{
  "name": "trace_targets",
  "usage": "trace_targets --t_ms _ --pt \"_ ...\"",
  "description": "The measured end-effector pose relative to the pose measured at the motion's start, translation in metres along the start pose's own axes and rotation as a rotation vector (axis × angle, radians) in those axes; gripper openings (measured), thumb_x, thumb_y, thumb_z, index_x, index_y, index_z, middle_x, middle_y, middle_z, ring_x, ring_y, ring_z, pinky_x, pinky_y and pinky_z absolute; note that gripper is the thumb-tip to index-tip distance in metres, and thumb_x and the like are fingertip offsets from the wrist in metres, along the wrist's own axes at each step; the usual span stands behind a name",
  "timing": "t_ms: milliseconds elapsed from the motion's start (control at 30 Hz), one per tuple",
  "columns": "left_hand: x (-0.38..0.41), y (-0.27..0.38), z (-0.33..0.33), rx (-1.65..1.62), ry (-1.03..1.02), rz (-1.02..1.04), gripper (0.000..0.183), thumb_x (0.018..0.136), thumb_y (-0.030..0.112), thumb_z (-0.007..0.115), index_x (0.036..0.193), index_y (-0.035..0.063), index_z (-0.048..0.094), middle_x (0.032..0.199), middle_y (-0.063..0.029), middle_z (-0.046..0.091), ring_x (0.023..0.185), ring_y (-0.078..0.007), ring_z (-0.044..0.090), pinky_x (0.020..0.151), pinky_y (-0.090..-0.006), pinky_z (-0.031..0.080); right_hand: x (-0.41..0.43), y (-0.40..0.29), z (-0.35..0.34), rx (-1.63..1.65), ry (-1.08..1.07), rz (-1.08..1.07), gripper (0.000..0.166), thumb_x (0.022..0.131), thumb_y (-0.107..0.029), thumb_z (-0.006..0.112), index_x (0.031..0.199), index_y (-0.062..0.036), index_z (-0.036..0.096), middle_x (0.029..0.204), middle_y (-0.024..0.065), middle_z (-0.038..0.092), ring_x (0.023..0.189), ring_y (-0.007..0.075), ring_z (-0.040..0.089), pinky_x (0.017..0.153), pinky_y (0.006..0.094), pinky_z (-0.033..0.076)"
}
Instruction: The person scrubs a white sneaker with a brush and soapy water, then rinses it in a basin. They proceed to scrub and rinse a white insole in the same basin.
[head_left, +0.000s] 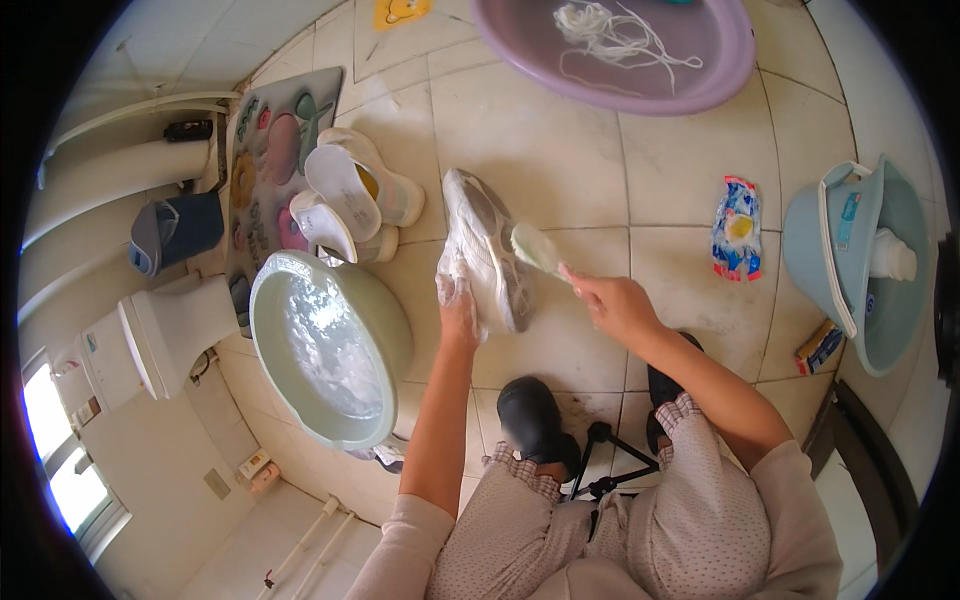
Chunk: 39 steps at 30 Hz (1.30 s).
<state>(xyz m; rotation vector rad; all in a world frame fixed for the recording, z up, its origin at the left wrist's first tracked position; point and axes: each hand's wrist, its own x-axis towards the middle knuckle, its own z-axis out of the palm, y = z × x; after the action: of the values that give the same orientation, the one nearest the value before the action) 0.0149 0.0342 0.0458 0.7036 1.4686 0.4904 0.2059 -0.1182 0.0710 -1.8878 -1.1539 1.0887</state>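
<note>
My left hand (459, 304), wet with white suds, is inside the opening of a white and grey sneaker (487, 247) and holds it sideways over the tiled floor. My right hand (616, 306) grips the handle of a pale green scrub brush (538, 247), whose bristles are at the sneaker's grey sole edge. Left of the sneaker stands a light green basin (405, 352) of sudsy water. Beyond it, a pair of white shoes (367, 195) has its insoles pulled partly out. White shoelaces (592, 30) lie in the water of a purple basin (652, 105) at the top.
A blue bucket (810, 232) with a white bottle inside lies at the right, near a detergent packet (736, 229) and a small wrapped package (819, 347). A patterned mat (262, 150), blue bin (187, 232) and toilet (165, 337) are at left. A black tripod (602, 484) stands between my feet.
</note>
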Motion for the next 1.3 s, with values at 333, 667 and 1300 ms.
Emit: trace_targets --t_ms 333,667,1300 --pt "-0.022 -0.003 0.007 -0.123 -0.321 -0.15 0.048 0.086 0.029 0.059 0.125 0.009 0.04 0.114 -0.0093 0.052 0.103 -0.0217 0.053 0.082 -0.0395 0.05 0.021 0.002 -0.008 -0.217 -0.035 -0.006 0.047 0.079 -0.006 0.051 0.123 -0.0216 0.052 0.07 0.0119 0.06 0.059 0.0285 0.058 0.055 0.038 0.046" --pt "-0.011 -0.02 0.003 0.21 -0.399 -0.285 0.05 0.086 0.036 0.058 0.118 -0.0014 0.049 0.111 -0.0134 0.056 0.1 -0.0274 0.056 0.084 -0.0397 0.046 -0.022 0.003 -0.011 -0.158 -0.042 -0.067 0.049 0.078 -0.005 0.055 0.124 -0.0207 0.051 0.068 0.0102 0.06 0.06 0.0278 0.059 0.054 0.0389 0.047" --pt "-0.039 -0.02 0.027 1.629 0.038 0.723 0.102 0.058 0.026 0.077 0.137 -0.0048 0.019 0.132 -0.0219 0.037 0.115 -0.0355 0.042 0.092 -0.042 0.04 -0.02 0.005 0.016 -0.269 -0.099 -0.103 0.053 0.073 -0.005 0.057 0.125 -0.0168 0.05 0.068 0.0107 0.06 0.06 0.028 0.06 0.054 0.0392 0.047"
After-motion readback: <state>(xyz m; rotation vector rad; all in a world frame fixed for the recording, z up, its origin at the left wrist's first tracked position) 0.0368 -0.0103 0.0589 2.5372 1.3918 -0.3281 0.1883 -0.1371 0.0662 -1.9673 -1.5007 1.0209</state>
